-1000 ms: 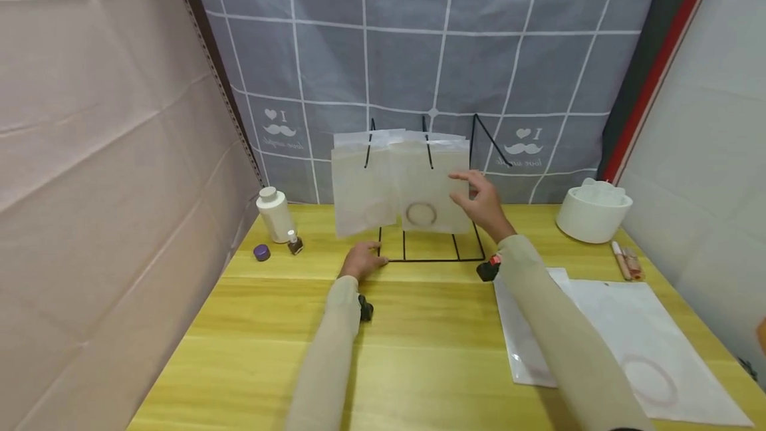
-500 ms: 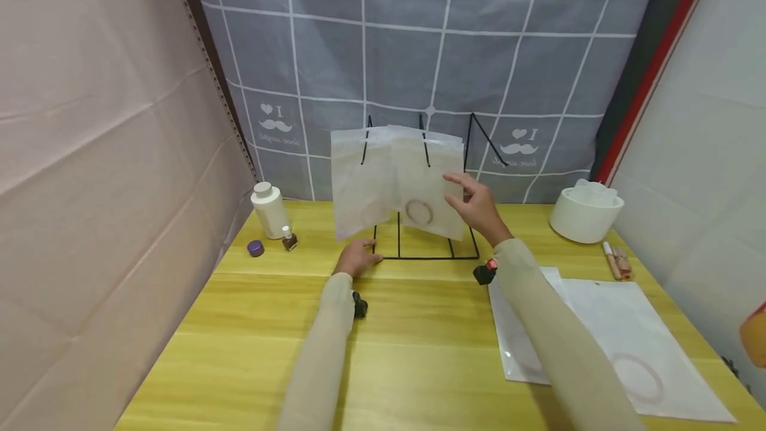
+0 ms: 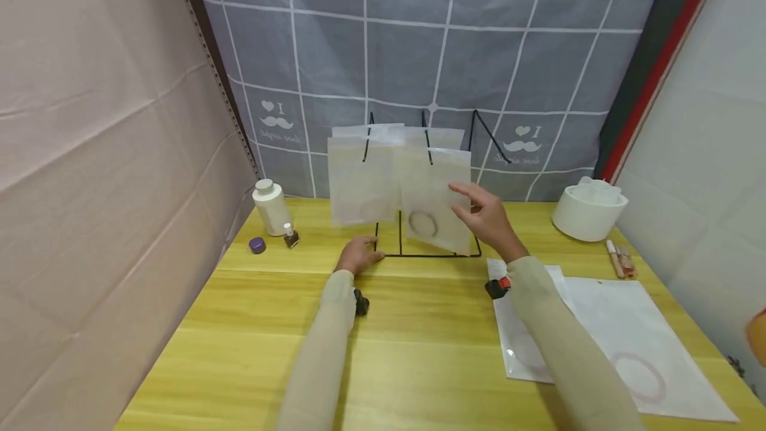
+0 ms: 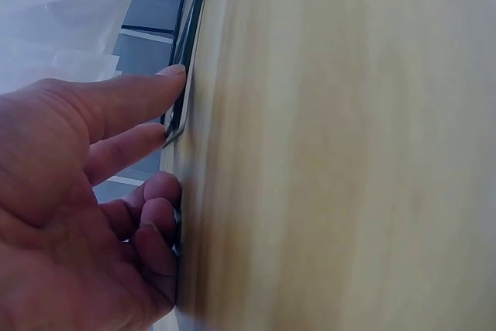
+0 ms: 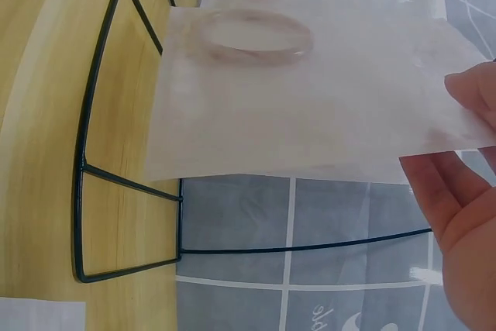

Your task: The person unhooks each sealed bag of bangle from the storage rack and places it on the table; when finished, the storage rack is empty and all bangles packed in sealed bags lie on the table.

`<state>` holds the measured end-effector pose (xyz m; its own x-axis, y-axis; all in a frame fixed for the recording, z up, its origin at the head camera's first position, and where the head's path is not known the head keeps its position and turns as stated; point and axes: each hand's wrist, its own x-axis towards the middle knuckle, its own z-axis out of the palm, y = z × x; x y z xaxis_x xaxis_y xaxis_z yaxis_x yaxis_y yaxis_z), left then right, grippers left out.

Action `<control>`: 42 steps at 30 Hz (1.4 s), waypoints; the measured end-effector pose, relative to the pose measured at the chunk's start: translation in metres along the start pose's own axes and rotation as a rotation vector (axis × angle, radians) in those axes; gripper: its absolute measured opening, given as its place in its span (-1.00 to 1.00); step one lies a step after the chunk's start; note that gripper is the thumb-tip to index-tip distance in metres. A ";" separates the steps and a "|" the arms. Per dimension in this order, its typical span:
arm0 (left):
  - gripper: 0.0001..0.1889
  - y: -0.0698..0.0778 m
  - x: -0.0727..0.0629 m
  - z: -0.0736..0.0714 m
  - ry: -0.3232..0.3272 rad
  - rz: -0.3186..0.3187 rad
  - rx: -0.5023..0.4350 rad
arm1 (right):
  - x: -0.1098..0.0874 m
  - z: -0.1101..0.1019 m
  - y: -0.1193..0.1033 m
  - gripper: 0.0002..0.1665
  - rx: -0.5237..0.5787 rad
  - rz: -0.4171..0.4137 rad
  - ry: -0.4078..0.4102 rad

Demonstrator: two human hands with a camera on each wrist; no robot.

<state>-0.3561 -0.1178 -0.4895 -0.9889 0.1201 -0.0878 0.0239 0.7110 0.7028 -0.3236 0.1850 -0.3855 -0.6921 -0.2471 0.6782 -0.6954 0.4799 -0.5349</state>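
A black wire display rack (image 3: 425, 256) stands at the back of the table, with several frosted plastic bags (image 3: 359, 185) on its hooks. My left hand (image 3: 357, 255) pinches the rack's front left base corner between thumb and index finger; the left wrist view shows the thumb (image 4: 167, 87) on the wire. My right hand (image 3: 486, 215) pinches the right edge of the front bag (image 3: 439, 181), which has a brownish ring shape near its bottom. In the right wrist view this bag (image 5: 310, 114) tilts away from the bags behind it, its top lower than theirs.
Two flat white bags (image 3: 634, 324) lie at the right, under the right forearm. A white round container (image 3: 592, 213), a pair of small tubes (image 3: 622, 260), a white bottle (image 3: 272, 208), a small dark bottle (image 3: 290, 237) and a purple cap (image 3: 256, 245) stand around. A third hook (image 3: 493, 138) holds nothing.
The front bag has come lower and forward with my right hand, its top edge dropping below that of the bags behind. My left hand keeps its place at the rack corner.
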 end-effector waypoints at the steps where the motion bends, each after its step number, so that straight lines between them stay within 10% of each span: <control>1: -0.46 -0.001 0.000 0.000 -0.001 -0.001 -0.001 | -0.002 0.000 -0.002 -0.49 -0.001 -0.002 -0.001; 19: -0.45 0.002 -0.002 -0.002 -0.011 -0.016 -0.048 | -0.024 -0.031 -0.039 -0.52 -0.029 -0.177 0.025; 24: -0.45 0.001 -0.002 -0.003 -0.018 -0.005 -0.032 | -0.045 -0.051 -0.058 -0.48 0.157 -0.166 -0.033; 29: -0.45 0.002 -0.002 -0.006 -0.015 -0.005 -0.013 | -0.082 -0.065 -0.056 -0.52 0.422 0.248 -0.204; 34: -0.45 0.004 -0.001 -0.009 -0.012 -0.013 0.011 | -0.111 -0.052 -0.022 -0.43 0.408 0.691 -0.388; 42: -0.45 0.006 -0.006 -0.006 -0.026 -0.007 -0.025 | -0.132 -0.030 0.014 -0.49 0.207 0.780 -0.472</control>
<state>-0.3506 -0.1184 -0.4806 -0.9849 0.1329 -0.1108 0.0128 0.6946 0.7193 -0.2358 0.2496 -0.4672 -0.9532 -0.2561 -0.1607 0.0096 0.5057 -0.8627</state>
